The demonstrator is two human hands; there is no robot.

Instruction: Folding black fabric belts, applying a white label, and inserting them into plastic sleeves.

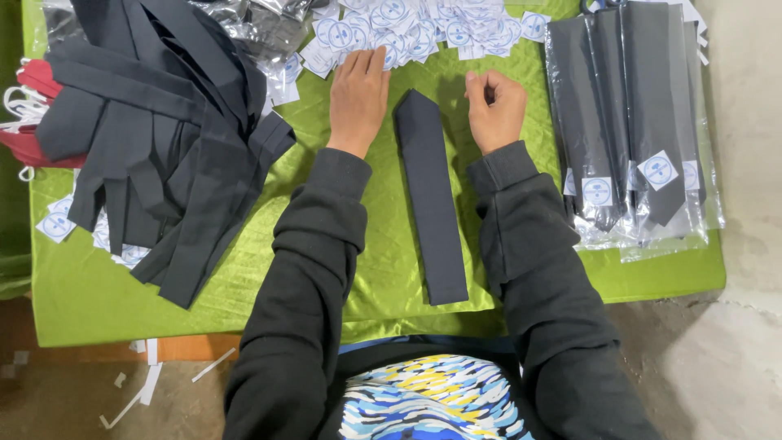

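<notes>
- A single dark folded necktie (432, 195) lies flat on the green cloth of the table (383, 269), between the two forearms, its pointed tip at the far end and its blunt end near the person.
- It looks light, soft and limp: a thin fabric strip that would droop if lifted by one end. Judged from its shape, a hold near the pointed tip plus a second support toward the middle would keep it straight; the cloth looks matte, not slippery.
- The left hand (358, 98) rests palm down just left of the tip, fingers stretched out and close together, reaching into the heap of small white labels with blue round marks (407, 33) at the far edge.
- The right hand (494, 107) sits just right of the tip, fingers curled in; whether it pinches anything I cannot tell.
- At the right, clear plastic sleeves (631, 130) each hold one dark tie, with a white label stuck on near the wide end; they overlap in a pile.
- At the left, a loose heap of unpacked dark ties (163, 138) lies over more labels, with a red item (32, 106) at the far-left edge.
- Crumpled clear plastic (261, 24) lies at the far side, left of the labels.
</notes>
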